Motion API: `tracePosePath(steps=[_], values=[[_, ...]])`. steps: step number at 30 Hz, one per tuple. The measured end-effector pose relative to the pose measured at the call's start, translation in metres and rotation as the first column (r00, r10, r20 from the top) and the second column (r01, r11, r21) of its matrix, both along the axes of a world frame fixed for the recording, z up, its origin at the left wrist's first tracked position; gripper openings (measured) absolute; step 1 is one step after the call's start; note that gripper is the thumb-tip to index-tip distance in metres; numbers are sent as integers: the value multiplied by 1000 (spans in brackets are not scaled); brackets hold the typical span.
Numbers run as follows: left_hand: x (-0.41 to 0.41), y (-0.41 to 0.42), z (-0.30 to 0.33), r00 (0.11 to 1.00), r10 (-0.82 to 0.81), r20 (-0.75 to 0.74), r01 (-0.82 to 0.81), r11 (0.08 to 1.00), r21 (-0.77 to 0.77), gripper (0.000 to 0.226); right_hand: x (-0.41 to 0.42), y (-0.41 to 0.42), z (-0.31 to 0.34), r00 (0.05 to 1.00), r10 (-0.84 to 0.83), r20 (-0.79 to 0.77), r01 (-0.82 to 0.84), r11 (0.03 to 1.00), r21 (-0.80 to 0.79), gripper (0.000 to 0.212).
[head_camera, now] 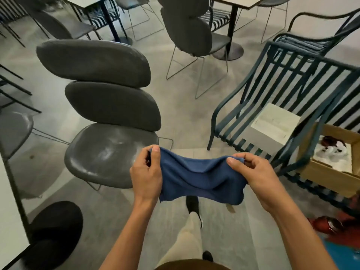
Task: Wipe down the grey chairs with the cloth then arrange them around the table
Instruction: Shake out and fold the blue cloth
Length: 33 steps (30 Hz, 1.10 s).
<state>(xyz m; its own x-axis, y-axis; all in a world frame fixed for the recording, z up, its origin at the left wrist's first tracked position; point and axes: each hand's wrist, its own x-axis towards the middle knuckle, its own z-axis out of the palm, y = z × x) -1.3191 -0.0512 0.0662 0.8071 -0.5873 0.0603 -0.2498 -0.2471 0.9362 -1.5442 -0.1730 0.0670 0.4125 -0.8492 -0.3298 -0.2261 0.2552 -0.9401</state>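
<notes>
both hands hold the blue cloth [200, 178] stretched between them at waist height, over the floor in front of the person. the left hand [146, 172] pinches the cloth's left top corner, thumb on the near face and the other fingers curled behind; the right hand [255, 176] pinches the right top corner the same way. the cloth's long axis runs left to right, sagging in the middle, and its lower edge hangs free.

the nearest grey chair [105, 152] stands just left of and beyond the left hand, its seat close beside that hand's knuckles but not touching the cloth. its seat shows pale dusty smears, so wiping looks not yet done here. the two stacked back pads rise on the far side of the seat. the left hand is clearly the nearer one; the coming move likely means carrying the cloth left and slightly forward and down onto the seat.

a second grey chair [191, 36] stands far, by a bench [233, 0]. a dark green slatted armchair [292, 84] sits right.
</notes>
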Motion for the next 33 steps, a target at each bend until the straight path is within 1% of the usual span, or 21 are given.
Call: tracePosePath(steps=[3, 6, 11, 14, 19, 24, 28, 33], values=[[30, -54, -7, 1000, 16, -23, -17, 1000, -17, 19, 37, -54, -1, 1000, 22, -6, -22, 1000, -5, 11], [63, -107, -11, 998, 30, -58, -29, 999, 14, 18, 73, -107, -4, 1000, 19, -5, -19, 1000, 7, 9], [115, -190, -6, 998, 4, -70, -1, 999, 47, 18, 131, -190, -2, 1000, -6, -1, 6, 999, 46, 15], [138, -238, -2, 997, 8, -82, -5, 999, 38, 19, 163, -238, -1, 999, -33, 20, 31, 998, 61, 14], [178, -324, -5, 996, 29, -86, -28, 999, 21, 19, 215, -323, -5, 999, -24, 25, 23, 997, 71, 11], [224, -421, -10, 995, 55, -79, -53, 998, 28, 21, 266, -428, -14, 999, -11, 45, 5, 993, 117, 16], [262, -492, -6, 989, 131, -70, -129, 991, 39, 19, 311, -514, -13, 999, 8, 49, -16, 984, 175, 18], [311, -558, 2, 971, 230, -59, -228, 973, 36, 22, 381, -599, 0, 991, 127, 44, -133, 978, 162, 16]])
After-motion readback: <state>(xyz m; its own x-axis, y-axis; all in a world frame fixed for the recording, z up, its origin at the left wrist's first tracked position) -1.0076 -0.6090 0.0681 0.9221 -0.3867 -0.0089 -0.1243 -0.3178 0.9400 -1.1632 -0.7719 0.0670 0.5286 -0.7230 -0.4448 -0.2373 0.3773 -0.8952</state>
